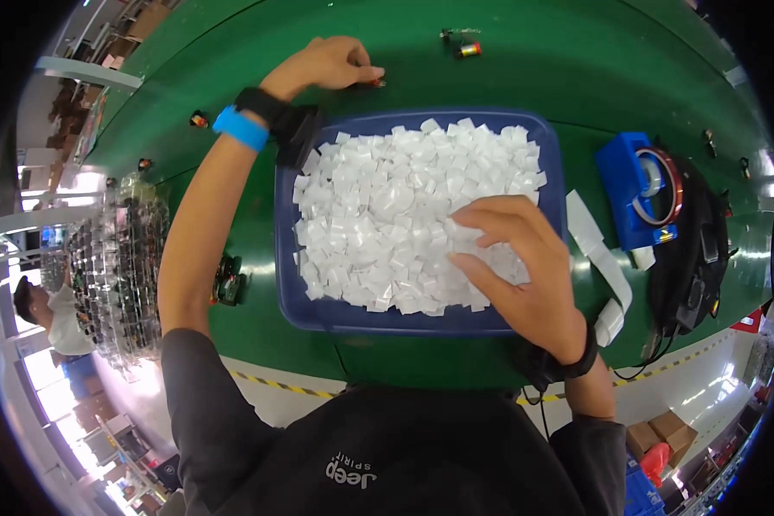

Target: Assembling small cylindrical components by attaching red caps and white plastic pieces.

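Observation:
My left hand (pixel 340 64) reaches past the far left corner of a dark blue tray (pixel 286 288). Its fingertips are closed on a small red and dark part (pixel 375 83) low over the green table, mostly covered by the fingers. The tray is heaped with small white square pieces (pixel 396 198), thin and glossy. Above the right part of this heap hovers my right hand (pixel 525 267), thumb and fingers spread apart with nothing seen between them. Whether its fingertips touch the pieces I cannot tell.
A blue tape dispenser (pixel 621 185) stands right of the tray, beside a curled white strip (pixel 593 245) and a black bag (pixel 692 258). Small electronic parts (pixel 467 49) lie on the green table (pixel 387 26). At far left, a person (pixel 60 318) is near a tall wrapped stack (pixel 120 267).

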Available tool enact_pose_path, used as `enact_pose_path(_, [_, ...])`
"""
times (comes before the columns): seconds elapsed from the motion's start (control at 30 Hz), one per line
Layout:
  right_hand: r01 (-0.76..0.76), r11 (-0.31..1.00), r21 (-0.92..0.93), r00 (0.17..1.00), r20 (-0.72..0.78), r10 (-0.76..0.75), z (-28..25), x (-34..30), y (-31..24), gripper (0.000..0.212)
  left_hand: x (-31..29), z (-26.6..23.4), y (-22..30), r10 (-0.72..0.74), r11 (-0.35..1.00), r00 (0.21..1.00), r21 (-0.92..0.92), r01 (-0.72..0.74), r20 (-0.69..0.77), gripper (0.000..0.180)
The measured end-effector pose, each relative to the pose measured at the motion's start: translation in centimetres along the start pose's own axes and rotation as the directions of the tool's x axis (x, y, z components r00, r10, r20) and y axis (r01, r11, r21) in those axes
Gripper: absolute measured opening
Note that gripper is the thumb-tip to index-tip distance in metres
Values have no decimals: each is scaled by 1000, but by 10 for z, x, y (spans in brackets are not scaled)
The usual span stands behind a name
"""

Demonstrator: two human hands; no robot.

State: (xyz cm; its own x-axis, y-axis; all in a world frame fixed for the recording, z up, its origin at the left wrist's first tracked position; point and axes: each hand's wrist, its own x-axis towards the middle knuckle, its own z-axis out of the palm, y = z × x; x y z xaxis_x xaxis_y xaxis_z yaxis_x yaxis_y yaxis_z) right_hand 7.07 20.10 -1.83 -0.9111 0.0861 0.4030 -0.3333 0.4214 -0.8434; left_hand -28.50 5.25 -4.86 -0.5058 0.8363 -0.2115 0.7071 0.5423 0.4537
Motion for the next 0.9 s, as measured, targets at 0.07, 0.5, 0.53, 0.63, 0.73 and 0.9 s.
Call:
enact_pose_path(0.07, [-63,998,4,998,-3,63,0,-3,-1,35,38,6,17,117,917,963,398,-11,-244,38])
enact_pose_path(0.5, [-37,998,-45,999,-18,36,-3,-2,-1,30,5,21,98,274,933,886,-119,-338,-373,28])
enact_pose_path(0.53, [-41,999,-30,999,-16,40,-3,0,-2,30,-24,16,114,269,925,882,-152,-349,-388,29])
enact_pose_path(0.63, [-219,967,131,952,-189,241,-4,-1,-1,27,-85,34,147,283,899,846,-182,-398,-451,31])
enact_pose_path(0.73, [-147,989,15,966,-215,147,-2,2,-7,25,-133,50,164,162,899,888,-307,-312,-430,30])
enact_pose_path(0.9, [105,967,-233,991,-52,-120,6,0,-5,22,-175,68,174,255,947,845,-54,-316,-470,19])
